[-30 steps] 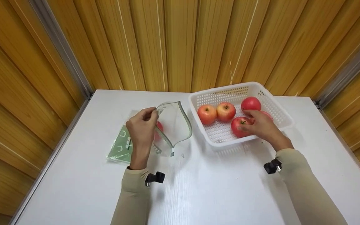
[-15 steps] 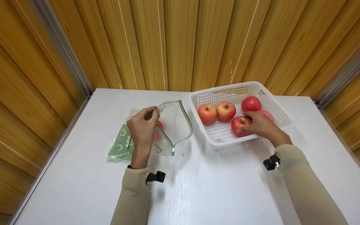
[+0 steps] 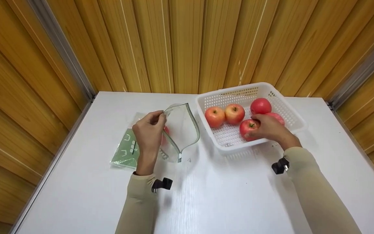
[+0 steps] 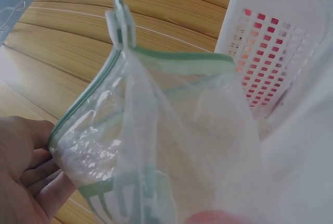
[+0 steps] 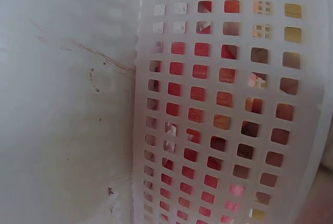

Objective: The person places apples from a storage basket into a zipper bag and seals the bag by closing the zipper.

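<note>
My left hand (image 3: 148,130) pinches the rim of a clear zip bag (image 3: 187,125) with a green-edged mouth, which gapes toward the right. Inside the bag a red apple (image 3: 166,132) partly shows behind the hand. In the left wrist view, fingertips of the left hand (image 4: 26,169) hold the edge of the bag (image 4: 197,130), with its slider (image 4: 122,26) at one corner. My right hand (image 3: 273,129) reaches into the white basket (image 3: 218,144) and grips a red apple (image 3: 246,129) between thumb and fingers. The basket wall (image 5: 307,130) hides that hand's fingers in the right wrist view.
Two yellow-red apples, one of them the left apple (image 3: 214,117), sit together in the basket. A red apple (image 3: 260,106) and a pinkish one (image 3: 277,117) lie by the right hand. The bag's green printed part (image 3: 127,148) lies on the white table (image 3: 206,201). Wood-look panels (image 3: 187,45) stand behind.
My right hand has shifted slightly left around the apple, its thumb further along the near side. The left hand and the bag have hardly moved.
</note>
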The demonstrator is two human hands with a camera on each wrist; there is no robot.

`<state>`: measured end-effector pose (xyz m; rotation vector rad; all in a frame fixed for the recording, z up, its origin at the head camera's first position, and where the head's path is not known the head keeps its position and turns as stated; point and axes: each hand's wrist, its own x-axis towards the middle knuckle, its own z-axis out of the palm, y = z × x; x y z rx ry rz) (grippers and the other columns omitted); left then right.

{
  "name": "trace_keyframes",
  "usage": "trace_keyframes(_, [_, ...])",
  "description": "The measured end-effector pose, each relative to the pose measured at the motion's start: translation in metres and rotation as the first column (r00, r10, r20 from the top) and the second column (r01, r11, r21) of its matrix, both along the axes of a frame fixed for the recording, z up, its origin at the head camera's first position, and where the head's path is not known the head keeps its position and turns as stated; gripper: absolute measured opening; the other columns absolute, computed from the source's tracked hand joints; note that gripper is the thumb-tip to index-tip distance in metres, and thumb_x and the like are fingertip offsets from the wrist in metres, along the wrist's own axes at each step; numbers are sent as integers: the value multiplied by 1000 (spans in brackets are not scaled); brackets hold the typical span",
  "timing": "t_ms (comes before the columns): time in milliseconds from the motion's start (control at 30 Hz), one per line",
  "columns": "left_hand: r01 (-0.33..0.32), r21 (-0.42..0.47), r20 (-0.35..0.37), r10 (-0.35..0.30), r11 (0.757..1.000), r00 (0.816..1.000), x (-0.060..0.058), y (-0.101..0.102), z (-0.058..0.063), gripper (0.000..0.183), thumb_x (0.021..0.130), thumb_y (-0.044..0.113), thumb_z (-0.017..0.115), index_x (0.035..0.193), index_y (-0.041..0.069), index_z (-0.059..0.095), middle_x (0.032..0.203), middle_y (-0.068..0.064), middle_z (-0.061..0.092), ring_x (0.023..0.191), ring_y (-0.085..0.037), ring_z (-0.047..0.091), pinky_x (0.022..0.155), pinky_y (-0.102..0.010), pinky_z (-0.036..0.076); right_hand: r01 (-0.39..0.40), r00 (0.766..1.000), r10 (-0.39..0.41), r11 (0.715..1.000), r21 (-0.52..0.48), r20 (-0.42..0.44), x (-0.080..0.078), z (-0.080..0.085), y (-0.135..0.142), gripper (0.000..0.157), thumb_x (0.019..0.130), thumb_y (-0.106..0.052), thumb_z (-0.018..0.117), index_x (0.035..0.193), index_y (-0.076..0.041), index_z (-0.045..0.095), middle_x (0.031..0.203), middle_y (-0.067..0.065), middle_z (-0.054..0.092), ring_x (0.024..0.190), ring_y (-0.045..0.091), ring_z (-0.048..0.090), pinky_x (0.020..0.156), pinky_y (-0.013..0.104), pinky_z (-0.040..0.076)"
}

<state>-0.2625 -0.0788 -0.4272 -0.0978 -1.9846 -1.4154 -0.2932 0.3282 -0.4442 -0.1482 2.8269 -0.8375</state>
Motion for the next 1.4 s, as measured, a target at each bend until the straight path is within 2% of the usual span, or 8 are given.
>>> trace_keyframes(233, [-15,-8,-1,15,1000,1000,0,0,1,10,92,5,77,96,1,84,82,-6,79,67,-15,69,60,-19,51,5,1000,-5,1000,13,-29,0,-1,0,89,85,-40,89,154,3,50,143,24,59,125,42,54,106,64,46])
trace_keyframes(800, [-6,9,19,6,1000,1000,1,-2,1,10,94,6,77,100,1,84,84,-5,79,68,-14,69,61,-20,54,101,988,-111,990,-97,-111,6,-2,2,94,84,-45,91,159,-8,47,146,22,54,130,43,48,109,65,44])
trace_keyframes(1133, [-14,-20,-14,13,1000,1000,0,-3,1,10,93,5,77,97,1,84,82,-5,78,68,-14,70,63,-22,53,78,959,-108,989,-122,-263,11,-5,-1,88,84,-40,92,155,-6,51,149,23,55,132,44,51,111,65,41])
trace_keyframes(1300, [-8,-9,-11,8,1000,1000,0,-3,2,10,93,5,77,98,1,84,84,-5,79,68,-14,70,62,-21,53,77,943,-124,984,-160,-309,15,-5,-4,87,84,-39,92,153,-6,52,148,23,56,131,43,51,111,66,40])
trace_keyframes(1400, [-11,-3,-8,11,1000,1000,0,-3,2,10,93,5,77,98,1,84,83,-5,79,68,-13,70,62,-21,53,79,942,-137,978,-193,-306,17,-2,-8,89,84,-42,92,154,-6,52,148,23,56,131,43,50,111,66,41])
